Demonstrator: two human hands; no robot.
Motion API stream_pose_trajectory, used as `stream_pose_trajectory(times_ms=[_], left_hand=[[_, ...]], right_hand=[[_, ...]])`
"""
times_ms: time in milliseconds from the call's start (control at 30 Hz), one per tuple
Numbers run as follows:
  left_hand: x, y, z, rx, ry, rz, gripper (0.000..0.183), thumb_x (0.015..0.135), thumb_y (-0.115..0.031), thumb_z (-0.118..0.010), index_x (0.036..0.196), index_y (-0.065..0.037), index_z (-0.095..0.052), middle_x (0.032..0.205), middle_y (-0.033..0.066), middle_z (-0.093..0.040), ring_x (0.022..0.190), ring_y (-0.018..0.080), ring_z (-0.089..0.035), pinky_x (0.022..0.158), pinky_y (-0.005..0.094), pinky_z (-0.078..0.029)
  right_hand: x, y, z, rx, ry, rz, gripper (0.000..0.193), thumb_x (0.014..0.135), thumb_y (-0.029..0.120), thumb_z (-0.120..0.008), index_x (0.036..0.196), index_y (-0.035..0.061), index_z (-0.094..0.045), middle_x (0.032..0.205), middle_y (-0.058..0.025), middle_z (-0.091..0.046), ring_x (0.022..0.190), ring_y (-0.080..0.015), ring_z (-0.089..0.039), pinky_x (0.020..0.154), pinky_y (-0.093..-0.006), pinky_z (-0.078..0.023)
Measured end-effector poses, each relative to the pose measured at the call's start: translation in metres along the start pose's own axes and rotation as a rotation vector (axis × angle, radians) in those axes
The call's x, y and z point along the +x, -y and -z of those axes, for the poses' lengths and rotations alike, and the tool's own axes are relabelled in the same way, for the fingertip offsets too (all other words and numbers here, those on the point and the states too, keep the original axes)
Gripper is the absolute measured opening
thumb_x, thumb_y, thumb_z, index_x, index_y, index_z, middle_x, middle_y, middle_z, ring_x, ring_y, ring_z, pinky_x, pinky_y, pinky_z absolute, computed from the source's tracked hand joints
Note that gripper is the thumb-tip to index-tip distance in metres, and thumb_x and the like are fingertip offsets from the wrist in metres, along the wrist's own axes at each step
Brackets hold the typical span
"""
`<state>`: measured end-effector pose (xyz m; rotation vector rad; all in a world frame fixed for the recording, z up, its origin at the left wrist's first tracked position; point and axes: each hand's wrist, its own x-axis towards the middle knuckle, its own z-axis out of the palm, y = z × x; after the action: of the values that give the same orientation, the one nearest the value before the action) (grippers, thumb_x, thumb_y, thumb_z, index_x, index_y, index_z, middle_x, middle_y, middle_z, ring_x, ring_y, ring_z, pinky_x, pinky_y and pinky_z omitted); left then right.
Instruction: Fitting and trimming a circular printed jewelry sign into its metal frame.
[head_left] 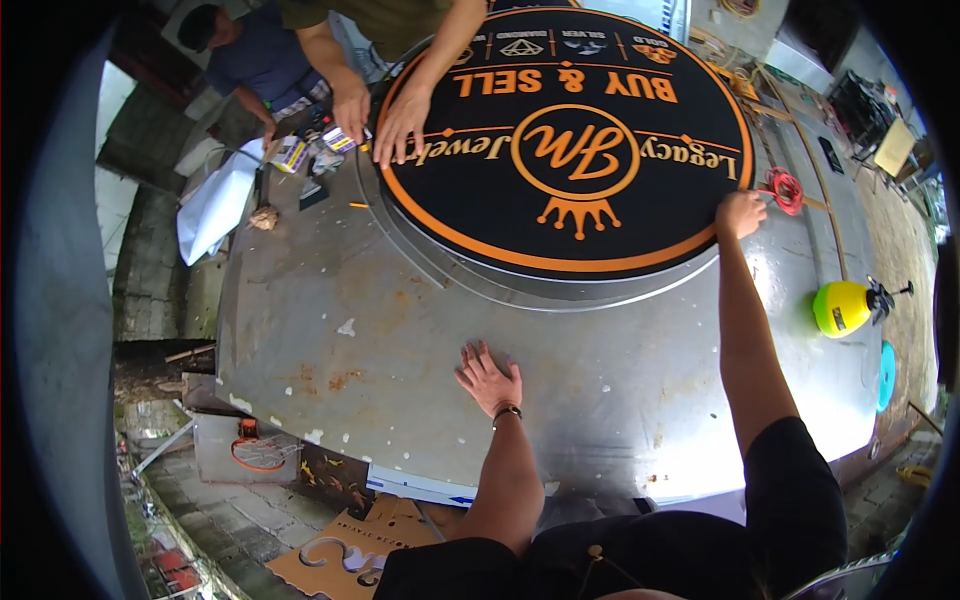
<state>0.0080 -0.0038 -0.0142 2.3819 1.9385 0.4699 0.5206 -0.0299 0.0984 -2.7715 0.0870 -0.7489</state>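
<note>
Sign [575, 215], already lettered, lies toward the far edge of the table [350, 305], apparently not yet aligned with the pale rim [560, 293] beneath. Right hand [741, 212] grips its edge, fingers narrow; left hand [489, 380] rests flat, fingers wide, toward the near edge.

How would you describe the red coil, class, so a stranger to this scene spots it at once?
On the grey table, find the big round black sign with an orange border. At its edge is the person's right hand; just right of that hand lies the red coil. Its red loops set it apart from the yellow-green bottle.
</note>
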Motion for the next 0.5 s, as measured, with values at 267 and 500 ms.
stream_pose_trajectory(times_ms=[267, 500], left_hand=[[-0.0031, 0.005, 0.0015, -0.004, 0.022, 0.015, 0.063, 0.078, -0.038, -0.055, 0.133, -0.012, -0.042, 0.142, 0.0124, -0.037, 0.134, 0.0277, -0.03, 0.111, 0.0546, -0.018], [-0.002, 0.0055, -0.0009, -0.011, 0.031, 0.019, 0.064, 0.078, -0.039, -0.055, 0.134, -0.011, -0.041, 0.142, 0.011, -0.037, 0.134, 0.028, -0.03, 0.111, 0.0547, -0.017]], right_hand=[[-0.0057, 0.0032, -0.0011, 0.028, -0.03, 0.026, 0.026, 0.091, 0.02, -0.04, 0.1, 0.0015, -0.056, 0.102, -0.0157, -0.058, 0.098, -0.0319, -0.057, 0.075, -0.0408, -0.052], [-0.0036, 0.0043, -0.0034, 0.013, -0.026, 0.02, 0.027, 0.093, 0.026, -0.043, 0.1, 0.0027, -0.056, 0.102, -0.0151, -0.058, 0.098, -0.0316, -0.057, 0.074, -0.0411, -0.052]])
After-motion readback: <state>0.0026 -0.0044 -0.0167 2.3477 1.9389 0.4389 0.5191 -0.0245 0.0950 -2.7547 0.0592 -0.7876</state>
